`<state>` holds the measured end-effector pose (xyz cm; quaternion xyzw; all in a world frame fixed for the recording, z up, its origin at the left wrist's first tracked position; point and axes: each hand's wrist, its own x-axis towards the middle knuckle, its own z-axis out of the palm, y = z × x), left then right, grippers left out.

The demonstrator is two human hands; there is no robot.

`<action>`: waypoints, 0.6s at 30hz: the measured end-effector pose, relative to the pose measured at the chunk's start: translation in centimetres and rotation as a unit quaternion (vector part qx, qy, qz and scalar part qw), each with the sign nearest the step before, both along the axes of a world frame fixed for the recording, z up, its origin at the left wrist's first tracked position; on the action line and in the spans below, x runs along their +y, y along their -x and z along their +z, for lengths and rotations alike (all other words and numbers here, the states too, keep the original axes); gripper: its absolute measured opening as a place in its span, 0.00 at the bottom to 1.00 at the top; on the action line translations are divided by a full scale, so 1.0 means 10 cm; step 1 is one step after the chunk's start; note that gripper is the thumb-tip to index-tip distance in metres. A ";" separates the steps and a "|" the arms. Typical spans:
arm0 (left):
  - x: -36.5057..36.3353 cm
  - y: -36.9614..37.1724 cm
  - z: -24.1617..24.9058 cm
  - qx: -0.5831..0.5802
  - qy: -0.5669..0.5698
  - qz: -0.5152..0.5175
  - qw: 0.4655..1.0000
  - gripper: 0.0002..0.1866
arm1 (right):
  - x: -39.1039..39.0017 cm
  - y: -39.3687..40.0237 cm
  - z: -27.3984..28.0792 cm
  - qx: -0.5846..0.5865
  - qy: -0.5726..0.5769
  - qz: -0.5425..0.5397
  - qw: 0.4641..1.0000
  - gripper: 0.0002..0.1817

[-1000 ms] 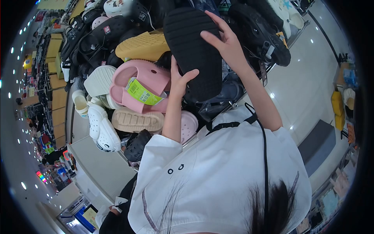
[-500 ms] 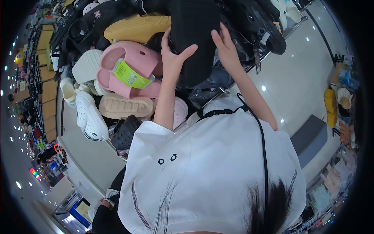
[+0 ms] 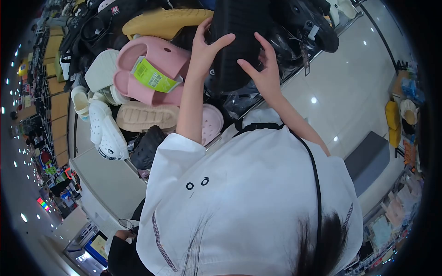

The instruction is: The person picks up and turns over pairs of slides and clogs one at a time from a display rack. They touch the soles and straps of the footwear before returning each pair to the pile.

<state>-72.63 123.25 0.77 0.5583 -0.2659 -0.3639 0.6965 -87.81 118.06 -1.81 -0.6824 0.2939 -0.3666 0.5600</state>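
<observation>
A black slipper with a ribbed surface stands between my hands at the top of the view, over the pile of footwear. My left hand grips its left edge, with the thumb across the near face and the fingers partly hidden behind. On the other side, my right hand has its thumb on the slipper's lower right and its index finger along the right edge; its remaining fingers are partly hidden. To the left lies a pink slide with a green label. A yellow slipper lies behind it.
White clogs, a beige slipper, a dark clog and a pale pink clog fill the near side. A black shoe sits at the right rim. A grey bench stands on the shiny floor.
My right hand has moved down and its thumb has swung left onto the black slipper. The slipper and my left hand have shifted slightly right and up in view.
</observation>
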 end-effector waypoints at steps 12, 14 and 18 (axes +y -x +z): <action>0.16 -0.03 -0.19 0.052 0.019 0.089 0.995 0.34 | -0.11 -0.18 0.30 0.148 0.394 -0.022 0.907 0.21; 0.17 -0.03 -0.21 0.049 0.026 0.088 0.995 0.35 | -0.11 -0.18 0.29 0.168 0.409 -0.007 0.897 0.21; 0.18 -0.04 -0.22 0.097 0.045 0.090 0.990 0.36 | -0.18 -0.10 0.22 0.177 0.402 -0.026 0.898 0.19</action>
